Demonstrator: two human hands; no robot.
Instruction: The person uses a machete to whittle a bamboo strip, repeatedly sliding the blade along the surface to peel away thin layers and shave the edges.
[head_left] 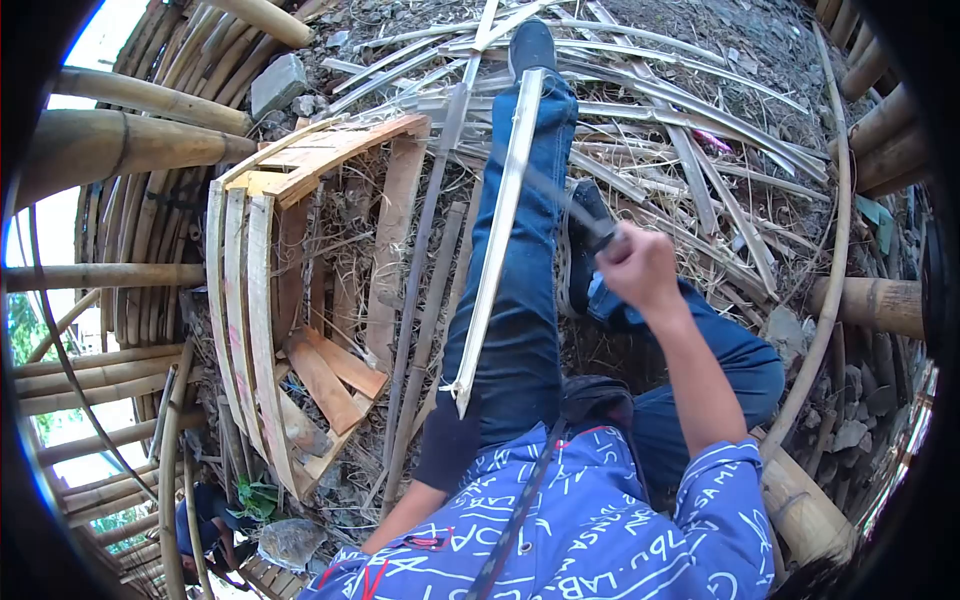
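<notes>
My right hand [640,268] is closed around the handle of a knife [565,205]. Its blade, blurred by motion, points up and left toward a pale split bamboo strip [505,225]. That strip lies lengthwise over my outstretched leg, from near the shoe down to my lap. Dark cloth, like a glove, covers my left hand [450,440], which rests against my thigh at the strip's frayed near end [460,390]. The fingers of this hand are hidden in the dark cloth.
A wooden crate frame [260,330] lies to my left. Many split bamboo strips [660,110] and shavings cover the ground ahead. Bamboo poles [130,140] stand along the left side, with a grey block [278,85] near them. Another person [205,525] is at lower left.
</notes>
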